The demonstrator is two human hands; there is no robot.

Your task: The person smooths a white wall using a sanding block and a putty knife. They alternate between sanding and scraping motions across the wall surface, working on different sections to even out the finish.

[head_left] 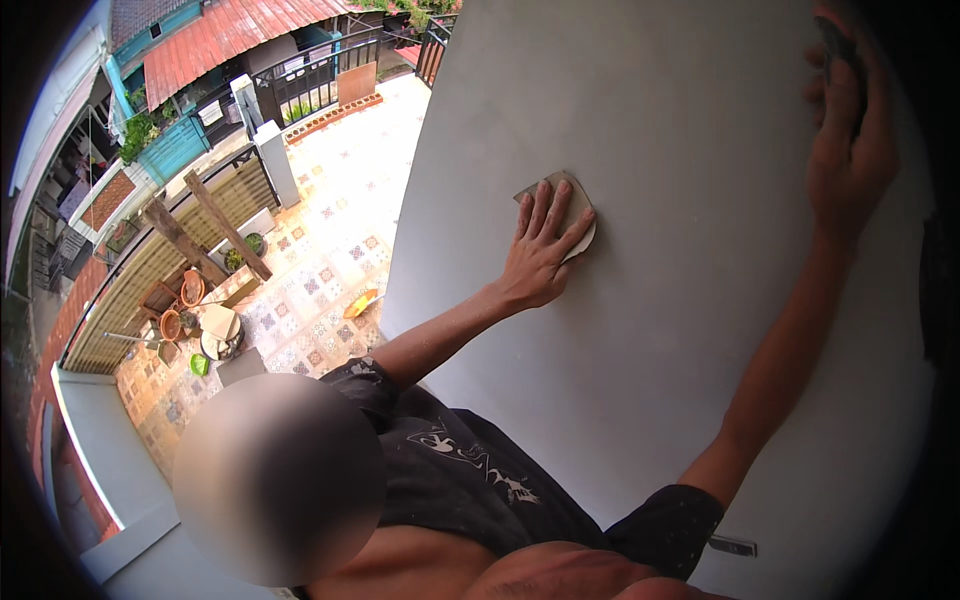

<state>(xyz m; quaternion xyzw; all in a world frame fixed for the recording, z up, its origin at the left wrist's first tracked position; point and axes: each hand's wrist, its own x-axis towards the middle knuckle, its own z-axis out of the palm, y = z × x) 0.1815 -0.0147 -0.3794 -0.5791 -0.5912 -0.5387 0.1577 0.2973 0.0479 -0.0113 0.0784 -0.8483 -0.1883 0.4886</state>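
Note:
A broad grey panel (690,330) fills the right side of the view. My left hand (540,245) lies against it with the fingers stretched out, pressing a pale sheet of sandpaper (577,212) flat to its surface. Light dust or paint marks the fingers. High on the right, my right hand (850,150) is raised with its fingers curled round something dark (838,42); shadow at the picture's rim hides what it is. Both arms reach out from my dark, paint-flecked T-shirt (450,450).
A small metal fitting (733,546) sits low on the panel. To the left is a patterned tile floor (320,260) with clay pots (192,288), wooden posts (235,235), a green object (200,364) and a yellow one (360,303). Beyond are a gate pillar (277,165) and red-roofed houses (230,40).

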